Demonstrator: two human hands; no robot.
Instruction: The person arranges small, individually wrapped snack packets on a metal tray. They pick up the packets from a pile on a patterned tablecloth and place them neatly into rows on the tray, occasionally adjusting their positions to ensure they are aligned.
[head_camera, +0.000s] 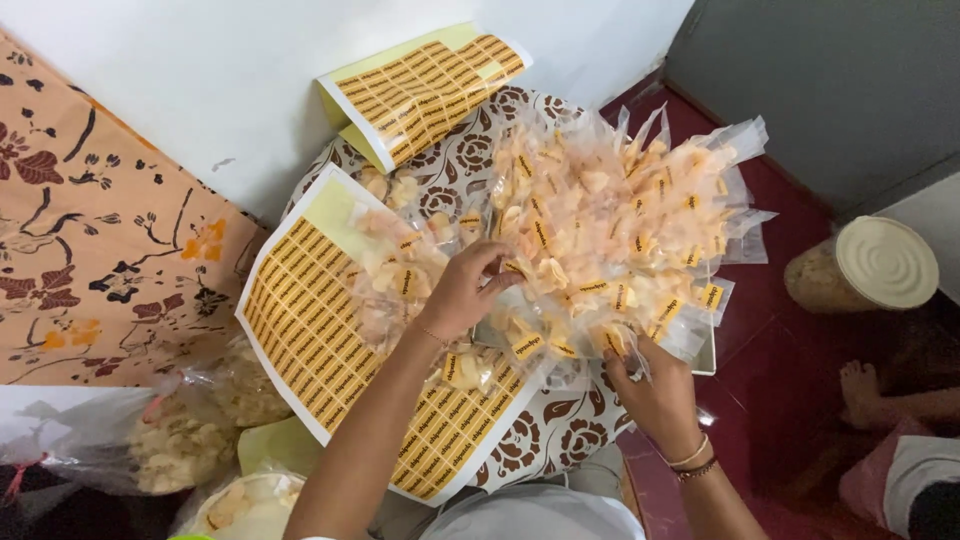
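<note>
Left grip (462, 290) and right grip (650, 385) each hold clear plastic snack packets with yellow labels (600, 220); a yellow sticker sheet (300, 320) lies beneath the left grip.

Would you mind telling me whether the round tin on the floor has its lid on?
Lid on: the round tin lies tipped, its pale ridged lid covering the end.

Left hand (465, 292) reaching forward from the lower middle, forearm bare and stretched diagonally up, wrist slightly bent with a thin bracelet across it, fingers curled down and pinched together at the tips, back of the hand facing up. Right hand (652, 385) lower and to the right, forearm rising from the bottom edge, wrist ringed by two bangles, fingers bent and closed in a grip, knuckles upward. Both hands near each other, not touching
</note>
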